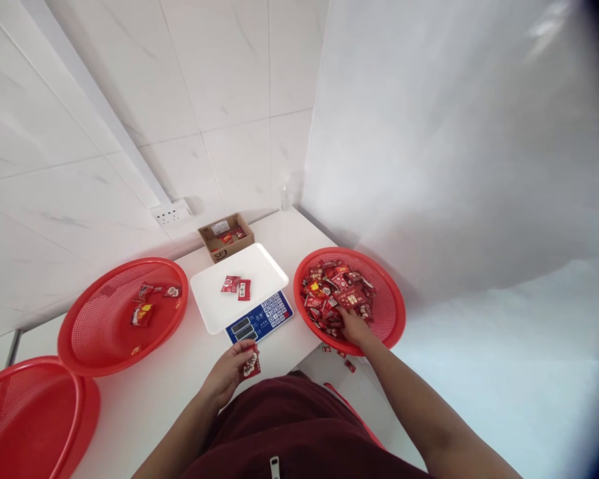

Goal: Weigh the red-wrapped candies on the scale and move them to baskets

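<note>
In my left hand (224, 376), a small red wrapped packet (251, 363) with white lettering is pinched between thumb and fingers, just in front of the scale. My right hand (354, 328) reaches into the right red basket (398, 313), which holds a heap of small red packets (324, 283). Its fingers close at the lower edge of a larger red packet (352, 297) with pale print; some fingertips are hidden in the heap. Between the hands stands a digital scale (259, 317) with a white tray (209, 286). Two red packets (237, 286) lie side by side on that tray.
A red basket (70, 326) at left holds several packets; another red basket (87, 406) stands nearer. Behind the scale is a cardboard box (234, 247) with packets inside. A clear bottle (285, 199) stands in the corner. Several packets (349, 366) lie below the table edge.
</note>
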`<state>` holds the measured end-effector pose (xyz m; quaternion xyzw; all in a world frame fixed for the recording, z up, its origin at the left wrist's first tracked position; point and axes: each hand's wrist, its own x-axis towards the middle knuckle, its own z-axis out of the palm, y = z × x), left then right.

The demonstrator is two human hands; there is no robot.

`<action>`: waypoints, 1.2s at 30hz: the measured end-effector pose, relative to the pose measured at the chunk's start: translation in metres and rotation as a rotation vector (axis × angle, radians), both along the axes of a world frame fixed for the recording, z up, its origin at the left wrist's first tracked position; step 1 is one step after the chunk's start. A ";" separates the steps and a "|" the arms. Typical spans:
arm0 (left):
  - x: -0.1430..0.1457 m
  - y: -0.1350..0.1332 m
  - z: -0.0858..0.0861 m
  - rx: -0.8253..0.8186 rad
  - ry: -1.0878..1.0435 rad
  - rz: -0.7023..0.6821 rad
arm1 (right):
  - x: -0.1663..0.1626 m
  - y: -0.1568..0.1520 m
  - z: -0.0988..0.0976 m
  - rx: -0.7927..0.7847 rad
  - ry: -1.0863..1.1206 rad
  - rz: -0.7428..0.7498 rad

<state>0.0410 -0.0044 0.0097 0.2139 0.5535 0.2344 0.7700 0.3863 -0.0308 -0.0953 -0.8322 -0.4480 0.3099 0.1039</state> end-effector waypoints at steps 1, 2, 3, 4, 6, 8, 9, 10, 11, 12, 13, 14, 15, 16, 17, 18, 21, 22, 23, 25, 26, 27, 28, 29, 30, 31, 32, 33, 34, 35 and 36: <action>0.000 0.000 0.000 -0.004 0.002 0.000 | 0.001 0.003 0.002 0.025 0.025 -0.038; 0.000 -0.001 0.000 -0.008 0.002 0.000 | 0.004 0.006 0.004 0.052 0.058 -0.079; -0.001 -0.001 0.000 -0.010 0.002 0.001 | 0.007 0.008 0.007 0.072 0.088 -0.117; -0.001 -0.001 -0.001 -0.013 0.002 0.003 | 0.010 0.010 0.010 0.089 0.122 -0.155; -0.002 -0.001 -0.002 -0.016 0.003 0.014 | 0.017 0.010 0.017 0.117 0.204 -0.221; -0.002 -0.001 -0.003 -0.018 0.002 0.025 | 0.022 0.007 0.023 0.139 0.286 -0.266; -0.002 0.000 -0.004 -0.018 0.001 0.028 | 0.024 0.006 0.025 0.147 0.317 -0.282; -0.002 0.000 -0.004 -0.019 -0.002 0.028 | 0.025 0.006 0.027 0.154 0.341 -0.291; -0.002 0.000 -0.005 -0.018 -0.005 0.025 | 0.025 0.006 0.028 0.159 0.354 -0.294; -0.002 0.000 -0.005 -0.016 -0.007 0.020 | 0.023 0.007 0.029 0.162 0.359 -0.290; -0.001 0.000 -0.006 -0.014 -0.007 0.013 | 0.020 0.008 0.028 0.162 0.355 -0.278; -0.001 0.000 -0.006 -0.011 -0.006 0.007 | 0.015 0.011 0.027 0.159 0.346 -0.257; 0.000 0.000 -0.006 -0.009 -0.006 0.001 | 0.008 0.014 0.025 0.154 0.332 -0.231; 0.000 0.000 -0.006 -0.007 -0.007 -0.003 | -0.001 0.017 0.023 0.148 0.311 -0.202; 0.001 0.000 -0.006 -0.007 -0.009 -0.008 | -0.010 0.021 0.020 0.141 0.285 -0.175; 0.002 0.000 -0.006 -0.007 -0.011 -0.012 | -0.020 0.023 0.017 0.135 0.254 -0.151; 0.003 -0.001 -0.006 -0.004 -0.018 -0.017 | -0.040 0.028 0.008 0.119 0.153 -0.111; 0.002 -0.001 -0.006 -0.004 -0.019 -0.014 | -0.042 0.028 0.007 0.110 0.125 -0.105; 0.002 -0.001 -0.006 -0.004 -0.020 -0.010 | -0.042 0.028 0.006 0.101 0.101 -0.102; 0.000 -0.002 -0.007 -0.008 -0.018 0.001 | -0.034 0.027 0.008 0.086 0.067 -0.099; -0.001 -0.003 -0.008 -0.011 -0.014 0.006 | -0.028 0.026 0.009 0.081 0.058 -0.097; -0.003 -0.003 -0.008 -0.015 -0.010 0.009 | -0.023 0.025 0.012 0.078 0.053 -0.092; -0.004 -0.003 -0.008 -0.017 -0.006 0.013 | -0.018 0.025 0.014 0.078 0.052 -0.083; -0.005 -0.003 -0.008 -0.018 -0.001 0.017 | -0.015 0.026 0.016 0.080 0.052 -0.070; -0.005 -0.003 -0.008 -0.017 0.003 0.021 | -0.013 0.027 0.018 0.085 0.053 -0.051; -0.005 -0.002 -0.007 -0.015 0.006 0.022 | -0.014 0.030 0.019 0.092 0.052 -0.029; -0.005 -0.002 -0.007 -0.013 0.008 0.021 | -0.017 0.033 0.019 0.097 0.050 -0.003; -0.004 -0.001 -0.007 -0.011 0.009 0.018 | -0.021 0.036 0.019 0.098 0.047 0.022; -0.003 -0.001 -0.006 -0.008 0.009 0.012 | -0.026 0.039 0.018 0.095 0.041 0.045; -0.003 0.000 -0.005 -0.006 0.009 0.005 | -0.032 0.042 0.017 0.087 0.034 0.064; -0.002 0.001 -0.005 -0.002 0.009 0.000 | -0.036 0.045 0.015 0.078 0.024 0.078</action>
